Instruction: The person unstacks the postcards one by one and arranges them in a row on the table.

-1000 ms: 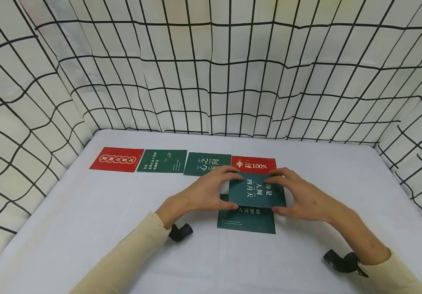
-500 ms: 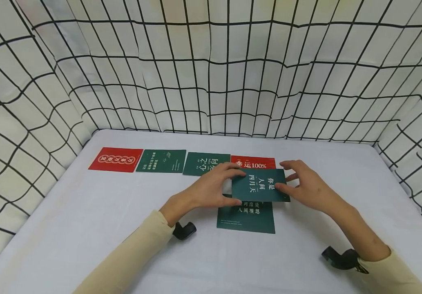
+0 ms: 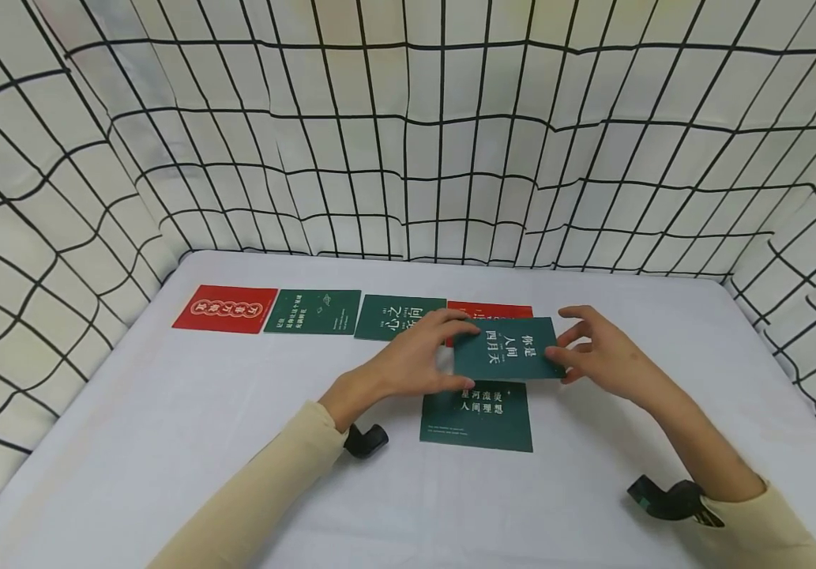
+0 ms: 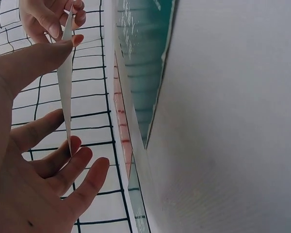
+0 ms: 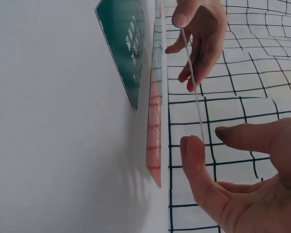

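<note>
A dark green card (image 3: 510, 348) with white Chinese lettering is held above the table, its face up. My left hand (image 3: 413, 357) grips its left end, thumb at the near edge and fingers at the far edge. At the right end my right hand (image 3: 603, 356) pinches the card, thumb on top and a finger underneath. Seen edge-on, the card is a thin pale strip (image 4: 65, 85) in the left wrist view. Below it another green card (image 3: 477, 419) lies on the cloth, its far part hidden. A red card (image 3: 514, 310) behind is partly covered.
Along the back of the white-covered table (image 3: 237, 442) a row runs rightward: a red card (image 3: 225, 309), a green card (image 3: 313, 311) and a second green card (image 3: 389, 316), the last partly behind my left hand. A white wall with black grid netting (image 3: 408, 142) surrounds the table.
The held card has shifted away from me and slightly right, uncovering more of the green card below and covering more of the red one. My right hand has changed its grip to the right edge.
</note>
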The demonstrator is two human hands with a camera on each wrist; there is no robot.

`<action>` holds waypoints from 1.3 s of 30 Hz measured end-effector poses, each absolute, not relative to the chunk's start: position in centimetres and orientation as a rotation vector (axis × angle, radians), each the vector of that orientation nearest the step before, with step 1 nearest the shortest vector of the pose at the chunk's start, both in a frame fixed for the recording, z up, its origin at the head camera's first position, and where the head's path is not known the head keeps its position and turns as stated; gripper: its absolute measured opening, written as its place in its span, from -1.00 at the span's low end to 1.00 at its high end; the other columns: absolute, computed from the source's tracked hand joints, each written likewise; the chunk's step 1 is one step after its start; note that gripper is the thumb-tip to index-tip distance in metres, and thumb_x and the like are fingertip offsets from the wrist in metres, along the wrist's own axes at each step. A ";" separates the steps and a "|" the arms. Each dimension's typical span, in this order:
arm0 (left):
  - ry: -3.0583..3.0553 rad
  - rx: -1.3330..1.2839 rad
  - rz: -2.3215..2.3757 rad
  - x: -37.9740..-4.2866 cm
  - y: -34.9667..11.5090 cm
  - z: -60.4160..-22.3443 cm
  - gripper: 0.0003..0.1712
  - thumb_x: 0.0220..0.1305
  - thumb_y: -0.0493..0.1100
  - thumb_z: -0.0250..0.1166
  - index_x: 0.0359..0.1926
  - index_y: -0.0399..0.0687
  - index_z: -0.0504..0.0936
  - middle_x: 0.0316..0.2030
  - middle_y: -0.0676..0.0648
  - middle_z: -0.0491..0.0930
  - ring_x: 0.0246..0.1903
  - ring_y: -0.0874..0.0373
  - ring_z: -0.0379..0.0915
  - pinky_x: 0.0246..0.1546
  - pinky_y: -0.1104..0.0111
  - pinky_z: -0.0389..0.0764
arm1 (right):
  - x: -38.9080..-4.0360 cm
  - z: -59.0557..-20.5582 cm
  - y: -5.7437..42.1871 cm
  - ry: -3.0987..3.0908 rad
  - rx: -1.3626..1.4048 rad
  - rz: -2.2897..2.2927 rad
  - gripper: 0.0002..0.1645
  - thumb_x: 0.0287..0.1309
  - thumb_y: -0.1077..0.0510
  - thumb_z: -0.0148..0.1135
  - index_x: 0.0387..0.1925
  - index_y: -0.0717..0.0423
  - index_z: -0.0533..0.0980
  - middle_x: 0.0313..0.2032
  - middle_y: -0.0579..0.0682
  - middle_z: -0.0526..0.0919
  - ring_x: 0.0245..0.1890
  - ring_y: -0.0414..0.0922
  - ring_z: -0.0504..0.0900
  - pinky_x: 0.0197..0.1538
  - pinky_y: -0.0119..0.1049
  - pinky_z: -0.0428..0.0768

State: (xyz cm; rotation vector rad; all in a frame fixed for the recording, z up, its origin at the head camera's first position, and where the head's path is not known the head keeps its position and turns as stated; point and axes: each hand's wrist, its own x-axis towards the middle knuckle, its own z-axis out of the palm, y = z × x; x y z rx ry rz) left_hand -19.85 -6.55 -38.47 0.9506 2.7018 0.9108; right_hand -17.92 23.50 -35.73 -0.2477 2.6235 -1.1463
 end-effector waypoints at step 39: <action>2.718 0.919 0.969 -21.7 -4.2 -38.6 -0.13 0.19 0.07 0.56 0.47 0.04 0.44 0.55 -0.07 0.23 0.54 -0.03 0.18 0.55 0.07 0.34 | -19.5 -36.3 25.7 2.536 -0.222 -1.444 -0.17 0.41 0.26 0.26 0.56 0.26 0.12 0.18 0.36 0.50 -0.16 -0.03 0.80 0.00 -0.18 0.80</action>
